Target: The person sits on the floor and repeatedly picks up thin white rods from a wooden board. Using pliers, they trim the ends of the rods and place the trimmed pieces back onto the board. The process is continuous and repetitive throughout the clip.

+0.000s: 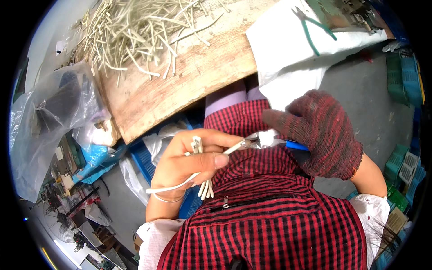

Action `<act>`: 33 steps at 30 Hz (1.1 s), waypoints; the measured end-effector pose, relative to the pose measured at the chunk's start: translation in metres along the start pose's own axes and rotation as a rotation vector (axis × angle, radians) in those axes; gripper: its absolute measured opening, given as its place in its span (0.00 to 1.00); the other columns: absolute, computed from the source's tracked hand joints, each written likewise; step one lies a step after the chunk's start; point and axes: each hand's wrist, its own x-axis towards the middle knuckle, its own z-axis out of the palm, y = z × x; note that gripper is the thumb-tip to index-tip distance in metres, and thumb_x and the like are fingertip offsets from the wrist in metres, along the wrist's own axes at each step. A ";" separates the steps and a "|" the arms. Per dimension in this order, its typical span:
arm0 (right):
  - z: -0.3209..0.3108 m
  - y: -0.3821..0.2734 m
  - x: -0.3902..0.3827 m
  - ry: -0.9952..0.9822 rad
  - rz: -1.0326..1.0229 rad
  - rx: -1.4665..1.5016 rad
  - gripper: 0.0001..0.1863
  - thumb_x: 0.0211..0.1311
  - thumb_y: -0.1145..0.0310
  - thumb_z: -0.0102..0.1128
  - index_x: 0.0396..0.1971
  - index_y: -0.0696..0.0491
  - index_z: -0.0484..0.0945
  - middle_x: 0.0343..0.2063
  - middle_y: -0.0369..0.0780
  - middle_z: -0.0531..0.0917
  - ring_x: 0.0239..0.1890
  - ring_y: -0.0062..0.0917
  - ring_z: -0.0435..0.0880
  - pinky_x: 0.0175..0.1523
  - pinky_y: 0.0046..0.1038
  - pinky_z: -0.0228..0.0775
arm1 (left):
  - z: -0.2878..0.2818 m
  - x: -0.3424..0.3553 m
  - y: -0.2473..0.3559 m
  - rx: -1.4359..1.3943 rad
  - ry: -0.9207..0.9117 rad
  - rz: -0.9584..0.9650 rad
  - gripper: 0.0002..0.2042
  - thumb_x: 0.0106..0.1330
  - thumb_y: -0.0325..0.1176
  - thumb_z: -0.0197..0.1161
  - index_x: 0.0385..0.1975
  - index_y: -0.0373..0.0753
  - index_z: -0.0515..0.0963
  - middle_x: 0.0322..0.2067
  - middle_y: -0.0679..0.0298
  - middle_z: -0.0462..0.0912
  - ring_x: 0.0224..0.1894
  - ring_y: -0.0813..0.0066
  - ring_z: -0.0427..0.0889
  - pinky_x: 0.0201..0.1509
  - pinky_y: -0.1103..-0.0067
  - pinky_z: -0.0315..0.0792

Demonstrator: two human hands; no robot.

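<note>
red-and-black checked apron (pixel 270 234) is right up close. left hand's (pixel 191 157) grip is closed on a few pale cords (pixel 208 190) over the lap, one cord's end up at the pliers' (pixel 293 145) tip. gloved right hand (pixel 321 135) has its grip wrapped round the pliers. big cord pile (pixel 135 36) on the desk (pixel 189 85).

We count one bare left hand (pixel 191 155), one gloved right hand (pixel 321 135), one pair of blue-handled pliers (pixel 295 145), one pair of green-handled pliers (pixel 304 20), one counter (pixel 157 103), one checked apron (pixel 279 220), and more pale cords (pixel 130 31) than we can tally.
</note>
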 end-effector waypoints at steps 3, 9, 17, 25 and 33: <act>-0.007 -0.003 0.003 -0.020 0.011 -0.042 0.28 0.41 0.68 0.70 0.50 0.44 0.79 0.24 0.40 0.81 0.24 0.33 0.78 0.32 0.34 0.68 | 0.005 0.000 0.003 0.035 0.017 0.001 0.17 0.58 0.15 0.57 0.48 0.19 0.74 0.18 0.66 0.77 0.13 0.91 0.61 0.15 0.89 0.48; -0.012 -0.007 0.003 -0.078 0.052 -0.165 0.30 0.45 0.69 0.67 0.54 0.42 0.76 0.28 0.40 0.81 0.30 0.34 0.79 0.37 0.34 0.70 | 0.014 0.003 0.000 0.130 0.102 0.025 0.16 0.56 0.17 0.58 0.45 0.18 0.75 0.12 0.69 0.72 0.09 0.91 0.59 0.13 0.88 0.47; -0.010 0.001 -0.010 -0.177 0.032 -0.389 0.32 0.49 0.70 0.64 0.58 0.40 0.73 0.31 0.40 0.80 0.35 0.34 0.79 0.42 0.33 0.72 | 0.022 0.003 -0.007 0.118 0.145 0.135 0.17 0.59 0.18 0.61 0.50 0.25 0.76 0.16 0.72 0.72 0.13 0.90 0.61 0.16 0.88 0.50; -0.033 0.007 0.004 -0.214 -0.090 -0.171 0.29 0.44 0.70 0.68 0.52 0.43 0.77 0.24 0.40 0.80 0.24 0.32 0.78 0.33 0.31 0.67 | 0.032 0.001 -0.005 0.329 0.185 0.102 0.18 0.52 0.22 0.62 0.43 0.19 0.77 0.10 0.71 0.68 0.08 0.91 0.56 0.15 0.89 0.46; -0.012 0.011 -0.001 -0.002 -0.115 -0.158 0.26 0.47 0.67 0.67 0.51 0.40 0.79 0.21 0.34 0.79 0.22 0.28 0.76 0.29 0.31 0.67 | 0.017 0.000 0.002 0.314 0.053 0.046 0.16 0.57 0.17 0.63 0.47 0.25 0.78 0.14 0.71 0.73 0.14 0.89 0.64 0.17 0.88 0.53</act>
